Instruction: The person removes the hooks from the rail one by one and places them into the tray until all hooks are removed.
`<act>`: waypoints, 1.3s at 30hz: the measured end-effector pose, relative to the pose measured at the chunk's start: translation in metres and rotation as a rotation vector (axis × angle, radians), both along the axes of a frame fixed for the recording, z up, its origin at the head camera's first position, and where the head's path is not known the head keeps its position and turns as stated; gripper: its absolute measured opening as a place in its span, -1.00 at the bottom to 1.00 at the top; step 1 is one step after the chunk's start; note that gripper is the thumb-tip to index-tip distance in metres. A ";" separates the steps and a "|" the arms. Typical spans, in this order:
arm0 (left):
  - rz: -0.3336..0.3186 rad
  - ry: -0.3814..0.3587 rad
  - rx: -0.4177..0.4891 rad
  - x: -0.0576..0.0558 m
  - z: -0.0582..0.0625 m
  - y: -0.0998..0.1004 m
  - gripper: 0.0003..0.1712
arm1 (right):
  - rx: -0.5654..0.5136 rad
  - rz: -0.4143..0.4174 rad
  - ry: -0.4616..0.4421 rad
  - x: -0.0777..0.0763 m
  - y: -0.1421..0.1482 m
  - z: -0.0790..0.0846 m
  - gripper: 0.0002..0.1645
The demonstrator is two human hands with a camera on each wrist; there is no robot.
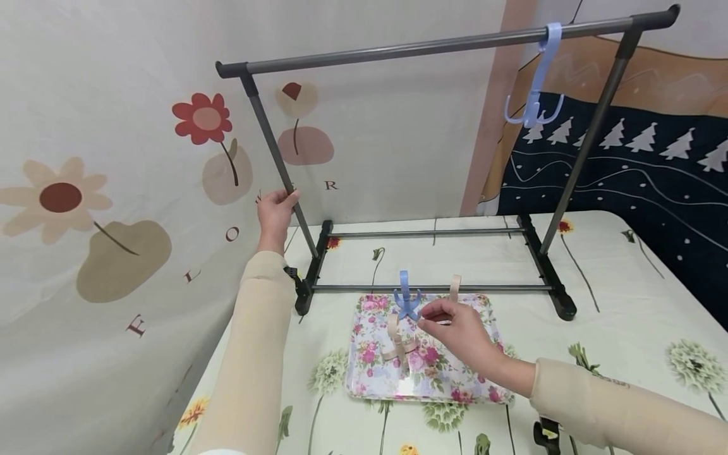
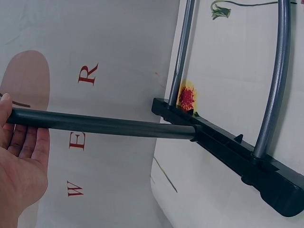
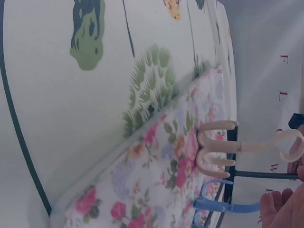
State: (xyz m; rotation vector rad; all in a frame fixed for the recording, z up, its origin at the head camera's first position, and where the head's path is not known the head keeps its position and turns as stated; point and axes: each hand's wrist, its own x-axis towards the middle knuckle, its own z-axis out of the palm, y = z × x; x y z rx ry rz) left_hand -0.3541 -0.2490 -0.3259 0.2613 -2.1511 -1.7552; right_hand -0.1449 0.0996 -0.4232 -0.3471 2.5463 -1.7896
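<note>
A grey metal rack (image 1: 432, 46) with black feet stands on the table. My left hand (image 1: 277, 215) grips its left upright (image 2: 104, 124), thumb on one side and fingers on the other. A floral tray (image 1: 364, 379) lies in front of the rack, bearing a blue hook hanger (image 1: 405, 297), a beige hook hanger (image 1: 400, 347) and another beige hook (image 1: 455, 287). Over the tray my right hand (image 1: 457, 328) has loosely bent fingers, tips close beside the blue hanger. In the right wrist view the beige hanger (image 3: 221, 147) has several prongs and a curled end.
Another blue hook hanger (image 1: 534, 95) hangs from the top bar near its right end. Two lower bars (image 1: 398, 289) join the feet. A flower-printed curtain (image 1: 114, 114) closes off the left and back; a dark cloth with trees (image 1: 625, 164) is at right.
</note>
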 end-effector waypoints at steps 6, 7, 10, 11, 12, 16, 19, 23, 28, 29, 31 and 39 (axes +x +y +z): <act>-0.002 -0.003 0.002 0.001 -0.001 -0.001 -0.54 | -0.048 -0.028 0.029 -0.007 0.010 0.016 -0.82; -0.001 -0.003 0.002 0.001 -0.001 -0.001 -0.54 | -0.048 -0.037 0.040 -0.009 0.012 0.019 -0.82; 0.001 -0.003 0.005 0.001 -0.002 -0.001 -0.54 | -0.048 -0.060 0.066 -0.015 0.019 0.030 -0.79; 0.002 -0.001 0.005 0.001 -0.002 -0.001 -0.54 | -0.052 -0.066 0.070 -0.017 0.022 0.034 -0.77; 0.002 0.000 0.006 0.001 -0.002 -0.001 -0.55 | -0.049 -0.077 0.080 -0.020 0.024 0.037 -0.75; 0.001 0.001 0.008 0.000 -0.003 0.000 -0.55 | -0.051 -0.122 0.117 -0.030 0.035 0.054 -0.67; 0.003 0.005 0.011 0.000 -0.004 0.000 -0.56 | -0.063 -0.162 0.147 -0.039 0.043 0.067 -0.62; 0.008 0.005 0.005 0.000 -0.004 0.000 -0.55 | -0.050 -0.212 0.197 -0.048 0.053 0.081 -0.58; 0.007 -0.007 0.003 0.000 -0.004 -0.001 -0.55 | -0.040 -0.259 0.238 -0.057 0.064 0.098 -0.54; 0.006 -0.009 0.002 0.000 -0.004 -0.001 -0.55 | -0.044 -0.269 0.242 -0.059 0.066 0.101 -0.53; 0.008 -0.010 0.004 0.000 -0.004 -0.001 -0.56 | -0.054 -0.299 0.243 -0.062 0.070 0.108 -0.51; 0.006 -0.004 0.005 0.000 -0.002 -0.001 -0.54 | -0.100 -0.413 0.292 -0.077 0.086 0.134 -0.55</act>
